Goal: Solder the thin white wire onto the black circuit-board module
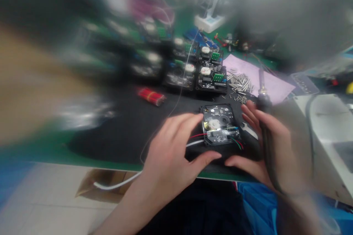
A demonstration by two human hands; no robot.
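My left hand (168, 154) braces the black module (220, 125) with spread fingers, near the tabletop (82, 156) edge. My right hand (264, 147) grips a dark tool (263, 117) beside it. Bare mat (124, 128) lies left.

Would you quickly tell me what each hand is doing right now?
Left hand: open, fingers resting on the black module.
Right hand: curled around a dark tool, thumb at the module's front edge.

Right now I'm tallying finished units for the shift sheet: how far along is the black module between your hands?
Looks done: several similar black modules stand grouped at the back of the mat. In hand: the left hand and right hand flank one open module, its board and red, white and green wires exposed; the right hand also holds a dark tool. Apparently left: no cover is on it yet.
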